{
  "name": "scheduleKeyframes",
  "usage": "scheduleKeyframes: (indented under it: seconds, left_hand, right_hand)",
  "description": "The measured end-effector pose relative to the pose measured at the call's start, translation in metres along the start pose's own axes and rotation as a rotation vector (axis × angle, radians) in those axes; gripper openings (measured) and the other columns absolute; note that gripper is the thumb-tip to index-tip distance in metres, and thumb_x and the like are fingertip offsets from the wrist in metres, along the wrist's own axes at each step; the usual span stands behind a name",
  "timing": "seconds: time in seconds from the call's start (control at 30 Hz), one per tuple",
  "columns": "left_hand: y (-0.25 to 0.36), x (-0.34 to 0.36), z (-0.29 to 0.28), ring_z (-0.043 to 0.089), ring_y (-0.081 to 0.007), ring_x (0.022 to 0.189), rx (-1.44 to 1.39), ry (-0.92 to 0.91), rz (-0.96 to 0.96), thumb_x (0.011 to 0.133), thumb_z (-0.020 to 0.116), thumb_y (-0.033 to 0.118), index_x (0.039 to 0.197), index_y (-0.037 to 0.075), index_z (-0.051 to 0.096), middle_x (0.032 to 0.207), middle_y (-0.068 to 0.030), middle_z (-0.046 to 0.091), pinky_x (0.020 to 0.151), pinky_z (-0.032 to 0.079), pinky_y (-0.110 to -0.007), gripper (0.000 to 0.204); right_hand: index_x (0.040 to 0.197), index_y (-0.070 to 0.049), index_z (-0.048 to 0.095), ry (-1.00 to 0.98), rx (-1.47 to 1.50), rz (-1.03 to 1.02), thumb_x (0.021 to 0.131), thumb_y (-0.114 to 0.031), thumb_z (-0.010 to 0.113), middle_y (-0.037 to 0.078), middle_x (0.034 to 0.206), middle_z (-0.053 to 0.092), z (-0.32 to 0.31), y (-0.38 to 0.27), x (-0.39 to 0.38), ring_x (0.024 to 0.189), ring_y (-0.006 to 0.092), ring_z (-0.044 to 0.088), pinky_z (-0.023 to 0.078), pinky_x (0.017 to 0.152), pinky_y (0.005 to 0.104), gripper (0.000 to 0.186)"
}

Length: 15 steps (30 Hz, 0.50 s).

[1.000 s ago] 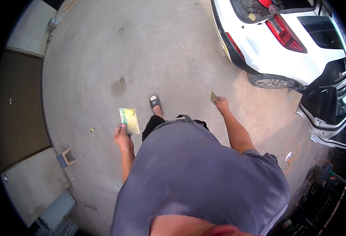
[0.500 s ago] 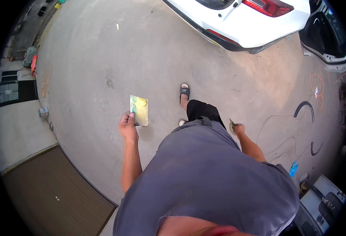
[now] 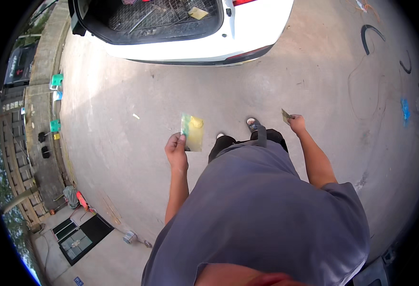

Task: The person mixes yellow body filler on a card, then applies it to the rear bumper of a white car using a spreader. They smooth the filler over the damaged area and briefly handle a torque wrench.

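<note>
A grey concrete floor (image 3: 247,90) spreads beneath everything. Across the upper part of the view stands a white car (image 3: 181,55), its tailgate opening uncovering a boot with a patterned dark liner; its rear bumper lies ahead of the person, well apart from both hands, and is the largest obstacle on that side. The person's grey shirt (image 3: 266,205) fills the lower middle. Along the left rim runs a concrete ledge (image 3: 40,109) with green objects (image 3: 56,80) beside it, and lower down a dark-framed window (image 3: 78,243) is set in a pale wall. To the right, a curved dark strip (image 3: 366,38) lies on the floor, with a crumpled blue item (image 3: 405,110) farther down.

The left hand (image 3: 176,147) grips a square sheet (image 3: 194,139) by its lower left edge, thumb on top, holding it above the floor to the left of the feet. The right hand (image 3: 296,123) pinches a small flat piece (image 3: 285,116), tilted, right of the dark sandal (image 3: 253,125). A yellow lump (image 3: 196,123) sits on the sheet's upper right; a pale scrap (image 3: 136,116) lies on the floor farther left.
</note>
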State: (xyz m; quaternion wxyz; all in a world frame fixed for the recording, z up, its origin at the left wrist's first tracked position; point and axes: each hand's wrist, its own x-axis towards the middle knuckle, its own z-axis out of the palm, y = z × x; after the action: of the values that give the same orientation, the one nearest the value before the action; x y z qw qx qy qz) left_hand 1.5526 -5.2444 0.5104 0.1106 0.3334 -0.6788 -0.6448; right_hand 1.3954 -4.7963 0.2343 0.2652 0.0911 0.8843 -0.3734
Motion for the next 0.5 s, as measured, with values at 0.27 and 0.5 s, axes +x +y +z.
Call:
scheduleKeyframes:
  seconds: [0.27,0.5]
  left_hand:
    - [0.043,0.177,0.016,0.055,-0.0079,0.080,0.259,-0.478,0.167,0.098,0.062,0.013,0.103,-0.002,0.069,0.088,-0.0009,0.065,0.072,0.044,-0.023,0.017]
    - [0.073,0.269,0.075,0.058,-0.0093,0.082,0.308,-0.804,0.114,0.099,0.061,0.013,0.106,-0.005,0.068,0.092,-0.0035,0.068,0.076,0.045,-0.024,0.020]
  right_hand:
    - [0.093,-0.001,0.071,0.291,0.791,0.251,0.087,-0.015,0.069,0.006,0.086,0.071,0.035,-0.068,-0.055,0.079,0.0192,0.068,0.054,0.076,0.0328,0.015]
    - [0.094,-0.007,0.066,0.441,1.599,0.292,0.095,-0.015,0.068,0.005,0.095,0.069,0.112,-0.147,-0.097,0.086,0.0177,0.068,0.056,0.081,0.0348,0.008]
